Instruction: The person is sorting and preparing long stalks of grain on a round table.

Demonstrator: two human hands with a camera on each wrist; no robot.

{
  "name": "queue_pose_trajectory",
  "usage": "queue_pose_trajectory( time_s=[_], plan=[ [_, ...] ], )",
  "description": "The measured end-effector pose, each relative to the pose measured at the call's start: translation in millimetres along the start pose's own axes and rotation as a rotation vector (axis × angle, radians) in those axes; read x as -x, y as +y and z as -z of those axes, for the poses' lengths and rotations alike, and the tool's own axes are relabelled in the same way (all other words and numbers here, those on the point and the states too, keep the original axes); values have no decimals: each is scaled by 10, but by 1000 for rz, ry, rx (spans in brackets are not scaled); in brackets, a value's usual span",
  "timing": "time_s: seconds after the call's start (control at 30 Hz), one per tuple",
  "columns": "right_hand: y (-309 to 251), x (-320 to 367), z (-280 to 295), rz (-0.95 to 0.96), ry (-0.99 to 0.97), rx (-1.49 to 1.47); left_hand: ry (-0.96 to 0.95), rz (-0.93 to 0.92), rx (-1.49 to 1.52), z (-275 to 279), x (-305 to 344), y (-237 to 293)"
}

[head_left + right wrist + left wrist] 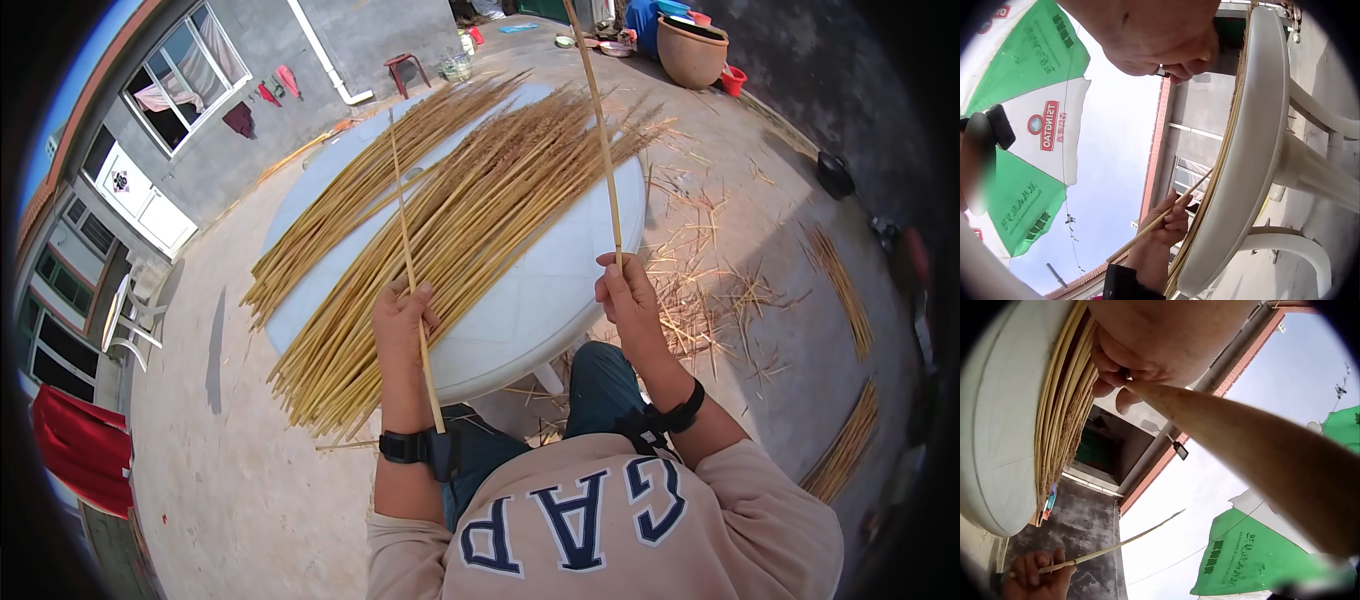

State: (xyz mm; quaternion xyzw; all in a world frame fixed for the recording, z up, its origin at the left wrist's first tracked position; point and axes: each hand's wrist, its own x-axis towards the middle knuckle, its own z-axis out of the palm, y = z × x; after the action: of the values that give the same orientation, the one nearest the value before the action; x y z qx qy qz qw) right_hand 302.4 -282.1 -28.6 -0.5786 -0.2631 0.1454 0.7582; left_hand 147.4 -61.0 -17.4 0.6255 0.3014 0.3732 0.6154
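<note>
My left hand (403,322) pinches a long pale stalk (408,250) between thumb and fingers, its thick end reaching back past the wrist. The right hand (630,300) holds the lower end of another stalk (603,140), which rises away from me. Between and beyond the hands, a large bundle of reed stalks (450,240) with brown feathery tops lies on the round white table (560,290). A second bundle (340,200) lies to its left. In the left wrist view the right hand (1038,575) grips its stalk (1110,550); the right wrist view shows the left hand (1166,225) round its stalk.
Broken stalk pieces (700,300) litter the ground right of the table, with small bundles (845,290) farther right. A white chair (130,318) stands at the left, a red stool (405,72) behind the table, and a clay pot (692,55) at the back right.
</note>
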Motion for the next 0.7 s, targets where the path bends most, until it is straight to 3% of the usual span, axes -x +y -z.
queue_pose_trajectory(
  time_s=[0.17,0.4,0.5,0.57,0.6,0.67,0.7],
  plan=[
    [23,27,-63,-128,-152,21,176,-23,39,70,55,47],
    [64,91,-183,-205,-224,36,219,-108,165,181,27,4],
    [63,115,-195,-251,-266,-36,246,-143,12,247,54,-50],
    [66,107,-192,-298,-336,-91,212,-296,-270,255,98,-30],
    [62,105,-196,-300,-334,-90,210,-293,-270,237,126,-7],
    [52,117,-211,-330,-396,-123,296,-520,-685,169,237,51],
    [50,128,-230,-336,-396,-122,320,-620,-673,107,283,82]
  ],
)
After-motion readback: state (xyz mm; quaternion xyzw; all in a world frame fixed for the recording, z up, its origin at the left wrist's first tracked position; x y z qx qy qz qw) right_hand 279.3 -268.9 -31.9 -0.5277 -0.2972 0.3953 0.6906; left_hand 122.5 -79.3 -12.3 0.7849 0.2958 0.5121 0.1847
